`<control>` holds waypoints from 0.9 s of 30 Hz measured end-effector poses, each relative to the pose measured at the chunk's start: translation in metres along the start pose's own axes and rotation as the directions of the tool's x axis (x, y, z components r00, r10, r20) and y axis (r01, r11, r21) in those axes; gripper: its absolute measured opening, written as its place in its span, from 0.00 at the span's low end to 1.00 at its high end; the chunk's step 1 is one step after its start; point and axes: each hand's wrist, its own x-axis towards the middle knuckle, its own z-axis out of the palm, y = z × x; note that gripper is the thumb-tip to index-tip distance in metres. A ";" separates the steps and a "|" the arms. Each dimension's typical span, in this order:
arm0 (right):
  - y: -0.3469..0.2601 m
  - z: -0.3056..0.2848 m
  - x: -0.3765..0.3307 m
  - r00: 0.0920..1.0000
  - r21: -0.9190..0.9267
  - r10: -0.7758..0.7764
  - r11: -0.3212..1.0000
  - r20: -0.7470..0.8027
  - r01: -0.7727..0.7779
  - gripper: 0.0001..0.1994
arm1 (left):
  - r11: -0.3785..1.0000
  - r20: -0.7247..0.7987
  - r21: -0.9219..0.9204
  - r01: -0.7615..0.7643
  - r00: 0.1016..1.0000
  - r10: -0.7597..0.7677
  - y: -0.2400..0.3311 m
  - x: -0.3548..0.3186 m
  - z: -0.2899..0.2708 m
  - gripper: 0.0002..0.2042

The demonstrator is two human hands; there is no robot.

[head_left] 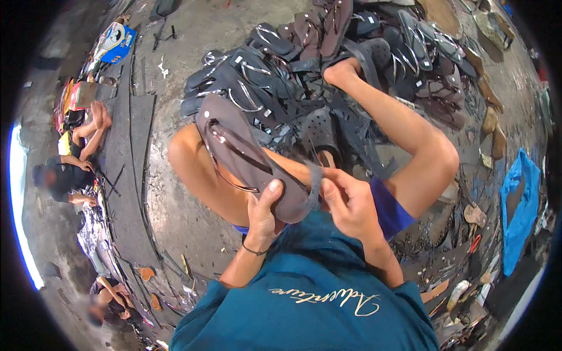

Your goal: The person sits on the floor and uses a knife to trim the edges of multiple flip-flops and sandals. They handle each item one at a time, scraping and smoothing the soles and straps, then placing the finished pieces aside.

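My left hand grips a brown flip-flop near its heel, thumb on top of the footbed. The flip-flop has shiny brown straps and is tilted, toe end up and to the left. At its heel edge, my right hand is closed with the fingers pinched together on a thin grey strip. The strip is blurred and runs along the heel rim; whether it is joined to the sole I cannot tell. Whether my right fingers also hide a small tool cannot be seen.
Beyond my legs lies a pile of flip-flops among dark offcuts. A dark clog is on one foot. Long grey sheets lie at left, near two other people. A blue sheet lies at right.
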 end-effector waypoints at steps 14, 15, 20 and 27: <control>-0.071 -0.148 0.116 0.938 0.494 -0.044 0.841 -0.344 0.221 0.25 | 0.175 0.631 0.776 -0.606 0.742 -0.227 0.027 0.180 0.011 0.22; -0.067 -0.176 0.101 0.921 0.527 -0.066 0.804 -0.383 0.277 0.24 | -0.006 0.690 0.712 -0.702 0.701 -0.182 0.030 0.201 0.004 0.23; 0.010 -0.267 -0.010 0.497 0.360 0.143 0.855 -0.856 0.374 0.16 | -0.141 0.385 0.923 -0.358 0.878 0.286 0.064 0.329 -0.069 0.32; 0.246 -0.238 -0.103 0.244 0.379 0.392 0.920 -0.887 -0.099 0.18 | 0.084 0.102 0.988 -0.127 0.961 0.255 0.052 0.413 -0.180 0.50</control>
